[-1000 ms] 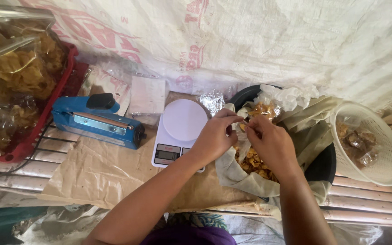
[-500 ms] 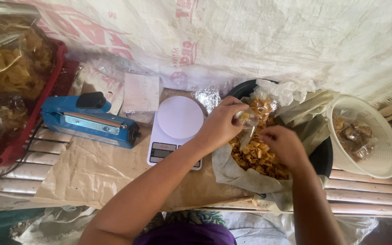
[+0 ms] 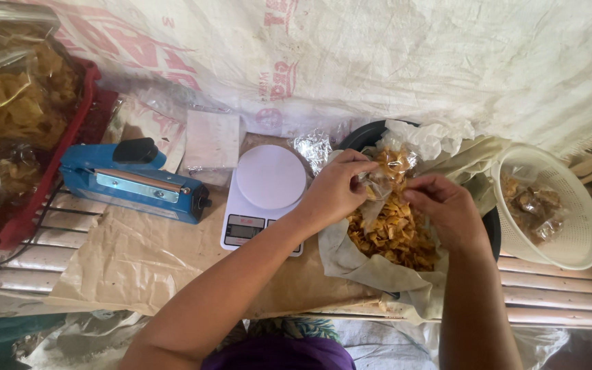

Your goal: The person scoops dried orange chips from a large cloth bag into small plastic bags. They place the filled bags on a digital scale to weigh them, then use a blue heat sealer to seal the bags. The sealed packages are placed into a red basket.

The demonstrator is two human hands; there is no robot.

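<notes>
Clear bag (image 3: 378,179), part-filled w/ fried chips, is held over the lined basin (image 3: 368,133) at desk centre: left hand (image 3: 334,188) pinched on its mouth, right hand (image 3: 447,209) closed on chips. Scale (image 3: 268,195) unloaded; weighing, sealing judged undone.

I see a small clear plastic bag (image 3: 386,173), partly filled with golden fried chips, held up crumpled over the chip pile (image 3: 395,233). The pile is yellow-brown, loose and heaped in a paper-lined dark basin (image 3: 364,135); the bag's mouth faces toward my right side.
</notes>
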